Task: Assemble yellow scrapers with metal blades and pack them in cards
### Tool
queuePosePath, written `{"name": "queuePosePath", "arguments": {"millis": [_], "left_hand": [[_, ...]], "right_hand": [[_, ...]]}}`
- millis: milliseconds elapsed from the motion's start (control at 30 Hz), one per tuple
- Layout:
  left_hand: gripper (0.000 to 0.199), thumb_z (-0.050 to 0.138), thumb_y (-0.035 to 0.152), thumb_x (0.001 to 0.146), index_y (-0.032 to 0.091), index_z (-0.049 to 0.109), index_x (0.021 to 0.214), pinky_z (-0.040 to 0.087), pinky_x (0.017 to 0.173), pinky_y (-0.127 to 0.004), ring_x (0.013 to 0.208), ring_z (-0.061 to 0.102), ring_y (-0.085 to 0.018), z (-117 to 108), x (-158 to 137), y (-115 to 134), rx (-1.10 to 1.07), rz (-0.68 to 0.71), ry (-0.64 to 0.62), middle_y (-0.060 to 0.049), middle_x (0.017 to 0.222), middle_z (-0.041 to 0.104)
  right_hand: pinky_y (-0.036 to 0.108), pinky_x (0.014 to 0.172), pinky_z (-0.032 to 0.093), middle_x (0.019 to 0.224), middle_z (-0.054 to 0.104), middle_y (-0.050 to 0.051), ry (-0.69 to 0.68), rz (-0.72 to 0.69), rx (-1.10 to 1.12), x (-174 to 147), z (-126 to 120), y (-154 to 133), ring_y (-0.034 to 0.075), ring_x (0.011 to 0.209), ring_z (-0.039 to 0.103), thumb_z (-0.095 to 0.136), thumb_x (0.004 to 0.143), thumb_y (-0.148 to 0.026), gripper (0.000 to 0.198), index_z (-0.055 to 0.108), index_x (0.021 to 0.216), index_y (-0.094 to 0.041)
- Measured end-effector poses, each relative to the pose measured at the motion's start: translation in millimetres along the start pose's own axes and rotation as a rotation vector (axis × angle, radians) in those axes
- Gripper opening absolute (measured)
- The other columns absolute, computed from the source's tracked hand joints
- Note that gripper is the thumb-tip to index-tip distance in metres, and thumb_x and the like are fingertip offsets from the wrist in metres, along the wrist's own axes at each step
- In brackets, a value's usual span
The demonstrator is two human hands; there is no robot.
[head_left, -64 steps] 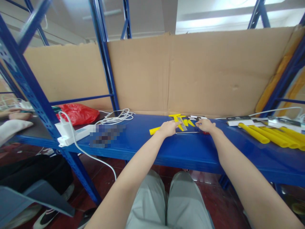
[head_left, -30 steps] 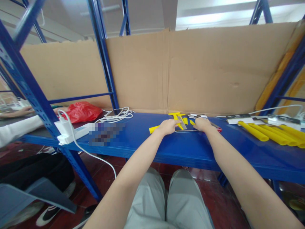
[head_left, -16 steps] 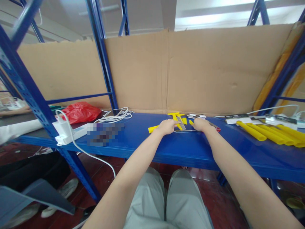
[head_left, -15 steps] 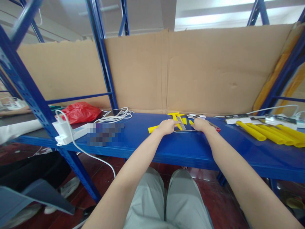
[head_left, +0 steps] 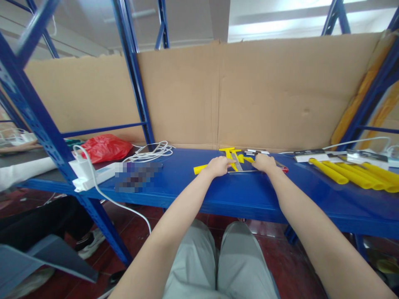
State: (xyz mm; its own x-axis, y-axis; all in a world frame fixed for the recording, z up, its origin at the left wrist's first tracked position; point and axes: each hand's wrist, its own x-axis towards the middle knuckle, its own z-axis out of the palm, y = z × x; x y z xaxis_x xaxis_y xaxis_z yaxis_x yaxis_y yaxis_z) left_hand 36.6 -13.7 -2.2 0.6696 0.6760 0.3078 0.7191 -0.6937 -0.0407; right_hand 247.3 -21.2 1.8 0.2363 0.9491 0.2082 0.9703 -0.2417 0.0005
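My left hand (head_left: 219, 166) is closed at the lower end of a yellow T-shaped piece (head_left: 228, 152), its fingertips by a flat silver strip (head_left: 237, 161). The end of a yellow tube (head_left: 200, 169) sticks out to the left of this hand, and the rest is hidden. My right hand (head_left: 264, 162) pinches a small yellow piece (head_left: 248, 159), which points left toward the strip. A thin metal rod (head_left: 245, 171) lies in front of both hands. Beside my right hand shows a red-ended tool (head_left: 284, 169), mostly covered.
Several yellow tubes (head_left: 358, 174) lie at the right, with black-and-white packets (head_left: 311, 155) behind them. To the left are a white power strip (head_left: 99, 174), coiled white cable (head_left: 156, 150) and a red plastic bag (head_left: 106, 147). Cardboard (head_left: 264, 95) walls the back. Another person's sleeve (head_left: 28, 168) is at far left.
The small yellow piece in my right hand now reaches further left and shows more of its length. My left hand has barely moved. The other person's foot at lower left has shifted.
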Motion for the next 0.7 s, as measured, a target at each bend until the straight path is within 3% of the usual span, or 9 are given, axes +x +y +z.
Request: {"name": "queuePosePath", "arguments": {"millis": [133,433,533,700], "left_hand": [[0.04,0.045,0.024,0.095,0.03,0.058,0.133,0.048,0.095,-0.034,0.112,0.062,-0.023,1,1,-1,-0.018,0.01,-0.001,-0.006,0.126,0.065],[0.042,0.046,0.024,0.096,0.029,0.054,0.136,0.048,0.096,-0.033,0.114,0.061,-0.022,1,2,-2,-0.024,0.016,0.013,-0.007,0.129,0.063],[0.042,0.047,0.024,0.095,0.029,0.053,0.137,0.048,0.095,-0.033,0.112,0.062,-0.022,1,2,-2,-0.022,0.018,0.012,-0.007,0.128,0.064],[0.042,0.047,0.024,0.095,0.03,0.054,0.136,0.048,0.095,-0.032,0.11,0.064,-0.02,-1,1,-1,-0.024,0.018,0.011,-0.005,0.127,0.065]], "right_hand": [[0.038,0.087,0.047,0.112,0.07,0.016,0.051,0.081,0.176,2,-1,6,0.029,0.108,0.063,0.052,0.084,-0.027,0.031,0.072,0.106,-0.015],[0.03,0.074,0.051,0.088,0.072,0.016,0.397,0.228,0.763,9,-7,4,0.027,0.089,0.068,0.056,0.079,-0.021,0.018,0.07,0.086,-0.012],[0.026,0.061,0.052,0.074,0.069,0.008,0.361,0.289,1.144,8,-7,-2,0.019,0.07,0.068,0.054,0.081,-0.018,0.011,0.064,0.085,-0.015],[0.023,0.051,0.051,0.062,0.062,0.0,0.114,0.304,1.595,-7,-16,-16,0.013,0.051,0.063,0.049,0.088,-0.018,0.006,0.053,0.091,-0.018]]}}
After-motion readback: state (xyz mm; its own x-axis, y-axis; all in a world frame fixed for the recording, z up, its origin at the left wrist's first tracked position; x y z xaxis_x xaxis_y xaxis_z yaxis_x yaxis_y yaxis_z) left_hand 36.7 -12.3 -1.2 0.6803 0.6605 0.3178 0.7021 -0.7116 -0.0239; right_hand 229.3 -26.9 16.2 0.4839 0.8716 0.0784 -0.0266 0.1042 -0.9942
